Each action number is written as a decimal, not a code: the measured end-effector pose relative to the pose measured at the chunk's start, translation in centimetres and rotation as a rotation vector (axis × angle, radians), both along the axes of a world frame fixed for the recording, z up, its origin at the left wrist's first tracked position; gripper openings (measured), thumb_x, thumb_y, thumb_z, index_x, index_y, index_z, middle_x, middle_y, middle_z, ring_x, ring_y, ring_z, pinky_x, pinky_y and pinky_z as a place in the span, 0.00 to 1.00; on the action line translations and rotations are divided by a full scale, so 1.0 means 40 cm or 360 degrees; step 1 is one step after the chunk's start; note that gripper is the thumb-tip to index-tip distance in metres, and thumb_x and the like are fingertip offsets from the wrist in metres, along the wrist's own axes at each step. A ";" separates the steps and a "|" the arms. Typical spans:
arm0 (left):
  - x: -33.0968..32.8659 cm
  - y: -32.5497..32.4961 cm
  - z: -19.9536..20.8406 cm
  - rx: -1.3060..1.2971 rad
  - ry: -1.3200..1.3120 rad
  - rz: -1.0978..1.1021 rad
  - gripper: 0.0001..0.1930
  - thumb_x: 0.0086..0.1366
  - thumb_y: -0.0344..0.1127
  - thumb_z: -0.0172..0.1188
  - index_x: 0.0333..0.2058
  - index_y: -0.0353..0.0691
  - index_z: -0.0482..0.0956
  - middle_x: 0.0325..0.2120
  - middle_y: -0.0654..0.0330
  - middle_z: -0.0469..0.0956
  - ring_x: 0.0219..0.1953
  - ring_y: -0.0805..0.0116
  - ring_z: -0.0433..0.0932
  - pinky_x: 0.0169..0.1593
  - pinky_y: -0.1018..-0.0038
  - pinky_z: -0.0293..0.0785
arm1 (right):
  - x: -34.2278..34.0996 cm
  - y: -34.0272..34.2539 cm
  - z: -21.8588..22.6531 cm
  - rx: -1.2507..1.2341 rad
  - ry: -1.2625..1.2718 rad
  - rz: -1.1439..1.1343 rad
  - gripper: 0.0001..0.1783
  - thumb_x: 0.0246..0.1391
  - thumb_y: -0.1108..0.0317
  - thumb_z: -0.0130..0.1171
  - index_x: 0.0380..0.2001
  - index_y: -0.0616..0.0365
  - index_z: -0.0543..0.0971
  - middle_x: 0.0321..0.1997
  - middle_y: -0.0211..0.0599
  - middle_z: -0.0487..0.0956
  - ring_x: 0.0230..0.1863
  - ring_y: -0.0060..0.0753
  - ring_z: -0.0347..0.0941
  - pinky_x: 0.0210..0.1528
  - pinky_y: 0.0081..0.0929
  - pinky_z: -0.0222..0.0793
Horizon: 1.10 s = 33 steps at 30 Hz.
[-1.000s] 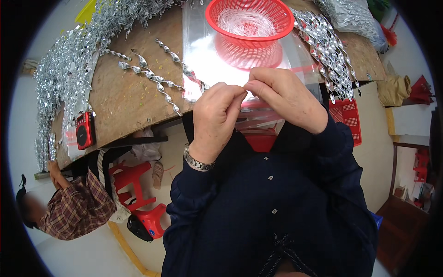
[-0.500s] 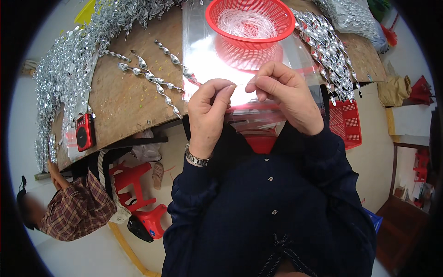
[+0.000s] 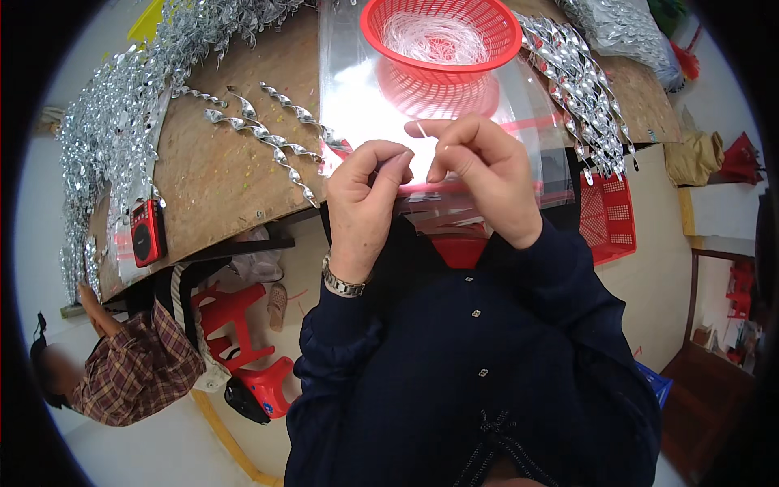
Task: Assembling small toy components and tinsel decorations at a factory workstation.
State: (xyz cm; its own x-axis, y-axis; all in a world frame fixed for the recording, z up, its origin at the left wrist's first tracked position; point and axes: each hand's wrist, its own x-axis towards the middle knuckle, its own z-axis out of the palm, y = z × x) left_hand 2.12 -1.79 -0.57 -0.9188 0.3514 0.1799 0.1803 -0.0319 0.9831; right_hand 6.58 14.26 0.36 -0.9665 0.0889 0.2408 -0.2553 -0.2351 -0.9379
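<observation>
Both hands are raised close together over the near edge of a clear plastic sheet (image 3: 345, 61). My left hand (image 3: 361, 183), with a metal watch at the wrist, is closed in a pinch. My right hand (image 3: 487, 166) has thumb and fingers pressed together, its index finger reaching out toward the left. What lies between the fingertips is too fine to make out. Beyond the hands stands a red plastic basket (image 3: 454, 71) holding a tangle of clear, pale thread (image 3: 438, 39). A twisted silver strip (image 3: 296, 109) ends close by my left hand.
More twisted silver strips (image 3: 260, 130) lie on the wooden table (image 3: 219, 174). Silver bunches (image 3: 584, 89) hang over the table edge at right, above a red crate (image 3: 608, 219). A red radio (image 3: 148, 234) stands at left, near a person in a checked shirt (image 3: 138, 365).
My right hand has moved slightly left and down toward my left hand, its index finger now extended. My left hand has barely moved. The silver strip near it has shifted slightly left.
</observation>
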 end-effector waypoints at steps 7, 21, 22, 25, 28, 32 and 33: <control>0.000 -0.003 0.012 0.0024 -0.0048 -0.0018 0.06 0.63 0.28 0.57 0.35 0.30 0.79 0.24 0.65 0.76 0.27 0.80 0.71 0.32 0.82 0.67 | -0.009 0.025 0.025 0.1491 0.0670 -0.0288 0.03 0.48 0.76 0.59 0.27 0.60 0.75 0.40 0.42 0.81 0.40 0.39 0.77 0.41 0.29 0.69; -0.004 -0.008 0.015 -0.0023 -0.0347 -0.0101 0.07 0.63 0.29 0.58 0.35 0.32 0.81 0.25 0.69 0.76 0.25 0.85 0.69 0.28 0.86 0.64 | -0.014 0.030 0.016 0.1978 0.1034 -0.0284 0.05 0.46 0.70 0.57 0.26 0.58 0.74 0.46 0.35 0.78 0.38 0.37 0.74 0.40 0.30 0.68; -0.004 -0.008 0.015 -0.0006 -0.0353 -0.0112 0.07 0.64 0.29 0.58 0.36 0.32 0.81 0.25 0.69 0.76 0.25 0.85 0.69 0.29 0.86 0.64 | -0.015 0.029 0.014 0.1948 0.1029 -0.0295 0.05 0.45 0.70 0.58 0.27 0.58 0.74 0.45 0.35 0.78 0.38 0.37 0.74 0.39 0.31 0.68; -0.005 -0.003 0.008 0.0041 -0.0344 -0.0119 0.07 0.64 0.29 0.57 0.36 0.32 0.80 0.25 0.68 0.76 0.26 0.84 0.70 0.29 0.86 0.65 | -0.019 0.025 0.007 0.1845 0.1002 -0.0296 0.06 0.44 0.72 0.60 0.27 0.59 0.75 0.44 0.37 0.78 0.38 0.37 0.74 0.39 0.31 0.69; -0.006 -0.002 0.010 0.0057 -0.0336 -0.0118 0.07 0.64 0.30 0.57 0.36 0.32 0.80 0.24 0.68 0.75 0.27 0.83 0.70 0.30 0.86 0.66 | -0.014 0.016 -0.002 0.1653 0.0868 -0.0288 0.06 0.44 0.75 0.61 0.27 0.61 0.75 0.43 0.39 0.77 0.38 0.36 0.74 0.38 0.30 0.70; -0.005 -0.006 0.010 0.0082 -0.0379 -0.0121 0.07 0.65 0.30 0.56 0.35 0.33 0.80 0.24 0.68 0.75 0.26 0.82 0.71 0.31 0.85 0.67 | -0.009 0.013 0.004 0.1337 0.0552 -0.0311 0.04 0.46 0.80 0.58 0.28 0.64 0.74 0.39 0.42 0.76 0.37 0.36 0.74 0.40 0.27 0.69; -0.004 -0.006 0.013 0.0082 -0.0380 -0.0120 0.07 0.65 0.30 0.56 0.35 0.33 0.80 0.24 0.68 0.75 0.26 0.82 0.71 0.31 0.85 0.67 | -0.011 0.014 0.000 0.1336 0.0551 -0.0311 0.04 0.46 0.80 0.58 0.28 0.64 0.74 0.39 0.42 0.76 0.37 0.36 0.74 0.40 0.27 0.69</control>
State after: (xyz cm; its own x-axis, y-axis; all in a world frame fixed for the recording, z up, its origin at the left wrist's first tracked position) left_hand 1.95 -2.04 -0.07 -0.9088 0.4168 -0.0197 -0.0617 -0.0876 0.9942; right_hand 6.15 14.83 0.37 -0.8151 -0.0916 0.5721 -0.5162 0.5631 -0.6453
